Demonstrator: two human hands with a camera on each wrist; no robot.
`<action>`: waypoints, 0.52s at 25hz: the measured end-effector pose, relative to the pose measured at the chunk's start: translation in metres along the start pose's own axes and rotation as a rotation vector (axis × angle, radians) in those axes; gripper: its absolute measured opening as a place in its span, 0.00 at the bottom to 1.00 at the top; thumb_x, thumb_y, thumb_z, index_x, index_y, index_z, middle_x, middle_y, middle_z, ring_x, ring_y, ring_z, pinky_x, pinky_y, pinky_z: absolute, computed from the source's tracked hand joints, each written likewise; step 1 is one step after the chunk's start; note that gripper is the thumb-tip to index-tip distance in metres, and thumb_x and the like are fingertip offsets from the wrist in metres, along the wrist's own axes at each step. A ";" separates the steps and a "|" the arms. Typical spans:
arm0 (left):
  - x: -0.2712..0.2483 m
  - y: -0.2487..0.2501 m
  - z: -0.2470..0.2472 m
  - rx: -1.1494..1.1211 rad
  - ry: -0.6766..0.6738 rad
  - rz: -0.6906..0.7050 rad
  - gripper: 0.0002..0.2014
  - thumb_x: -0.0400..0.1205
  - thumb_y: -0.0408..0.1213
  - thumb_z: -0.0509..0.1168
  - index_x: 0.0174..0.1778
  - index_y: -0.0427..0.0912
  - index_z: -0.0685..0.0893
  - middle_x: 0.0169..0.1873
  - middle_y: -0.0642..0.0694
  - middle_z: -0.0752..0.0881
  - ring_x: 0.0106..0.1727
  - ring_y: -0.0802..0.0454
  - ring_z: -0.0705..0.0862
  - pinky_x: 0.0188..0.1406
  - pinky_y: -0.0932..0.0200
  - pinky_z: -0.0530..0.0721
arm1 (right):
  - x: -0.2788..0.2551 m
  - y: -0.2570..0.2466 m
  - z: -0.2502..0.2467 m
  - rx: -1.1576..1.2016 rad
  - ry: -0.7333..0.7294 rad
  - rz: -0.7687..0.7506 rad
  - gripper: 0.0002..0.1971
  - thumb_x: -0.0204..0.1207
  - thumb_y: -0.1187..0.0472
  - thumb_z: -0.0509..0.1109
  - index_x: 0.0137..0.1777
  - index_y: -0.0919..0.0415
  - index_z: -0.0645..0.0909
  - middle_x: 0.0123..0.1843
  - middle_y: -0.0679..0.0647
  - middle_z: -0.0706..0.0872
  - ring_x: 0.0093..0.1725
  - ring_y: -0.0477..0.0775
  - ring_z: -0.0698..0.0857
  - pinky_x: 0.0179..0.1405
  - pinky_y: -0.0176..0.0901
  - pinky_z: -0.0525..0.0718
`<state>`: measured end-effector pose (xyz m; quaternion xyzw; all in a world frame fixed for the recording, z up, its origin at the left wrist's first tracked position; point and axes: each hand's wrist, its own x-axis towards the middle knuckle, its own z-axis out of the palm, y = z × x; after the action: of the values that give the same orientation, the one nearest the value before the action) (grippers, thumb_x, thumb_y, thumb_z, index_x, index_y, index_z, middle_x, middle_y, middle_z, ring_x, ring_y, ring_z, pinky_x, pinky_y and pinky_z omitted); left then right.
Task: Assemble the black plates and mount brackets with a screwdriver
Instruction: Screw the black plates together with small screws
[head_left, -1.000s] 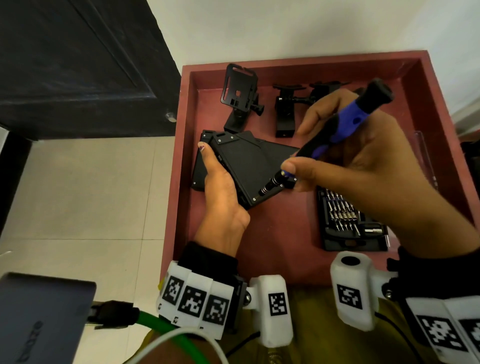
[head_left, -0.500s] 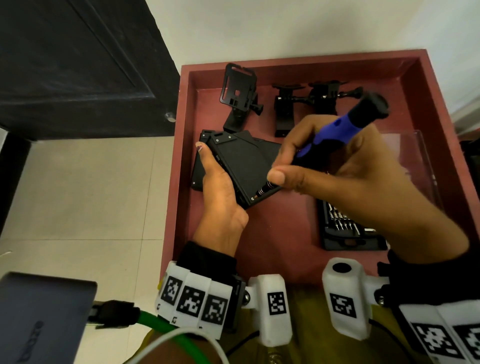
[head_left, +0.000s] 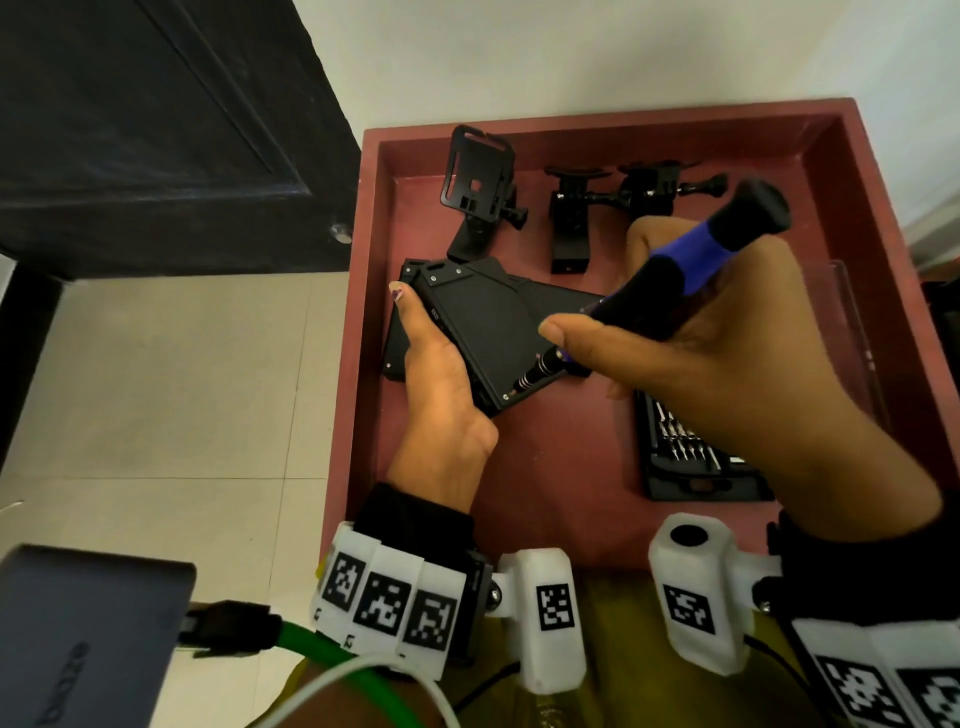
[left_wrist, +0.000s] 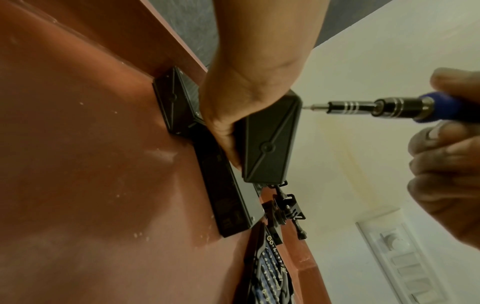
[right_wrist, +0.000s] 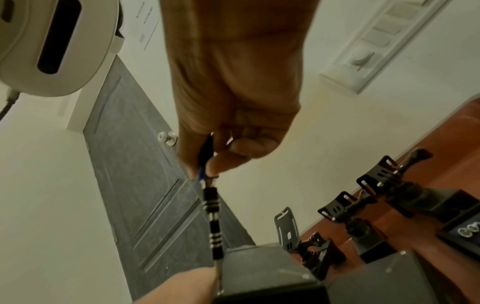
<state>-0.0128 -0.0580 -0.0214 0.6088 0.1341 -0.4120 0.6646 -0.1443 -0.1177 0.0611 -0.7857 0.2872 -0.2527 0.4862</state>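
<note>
My left hand grips a black plate by its left edge and holds it tilted above the red tray; from below, the plate shows embossed ribs. Under it lie other black plates on the tray floor. My right hand pinches a blue and black screwdriver, whose bit tip meets a screw at the plate's near corner. The screwdriver shaft touches that corner. Several black mount brackets stand at the tray's back.
A black case of screwdriver bits lies open at the tray's right, partly under my right wrist. A clear plastic lid leans by the right wall. A dark door and tiled floor are left of the tray.
The right hand has shifted left and down with the screwdriver, and its thumb has rolled along the handle. The left hand and plate have stayed put.
</note>
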 end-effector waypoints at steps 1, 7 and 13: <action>0.000 0.000 0.000 0.004 -0.014 -0.003 0.36 0.81 0.68 0.46 0.62 0.42 0.85 0.51 0.41 0.91 0.49 0.46 0.91 0.54 0.46 0.88 | -0.001 0.001 0.005 -0.025 0.027 -0.020 0.20 0.67 0.49 0.77 0.26 0.50 0.67 0.24 0.53 0.77 0.23 0.47 0.79 0.23 0.29 0.75; 0.001 0.001 -0.001 0.008 -0.044 -0.002 0.37 0.81 0.68 0.45 0.63 0.43 0.85 0.52 0.41 0.91 0.49 0.45 0.91 0.50 0.48 0.89 | 0.000 0.005 0.011 -0.199 0.105 -0.123 0.11 0.74 0.50 0.69 0.39 0.56 0.77 0.35 0.50 0.78 0.33 0.47 0.77 0.32 0.34 0.73; 0.001 -0.005 -0.002 0.013 -0.098 -0.040 0.42 0.75 0.75 0.49 0.63 0.41 0.84 0.53 0.36 0.90 0.54 0.40 0.90 0.63 0.40 0.83 | 0.001 0.004 0.018 0.286 -0.120 -0.134 0.10 0.69 0.66 0.78 0.41 0.55 0.78 0.35 0.49 0.83 0.33 0.39 0.80 0.35 0.28 0.77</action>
<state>-0.0152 -0.0556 -0.0258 0.5892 0.1109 -0.4553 0.6582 -0.1324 -0.1090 0.0501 -0.7395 0.1656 -0.2756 0.5915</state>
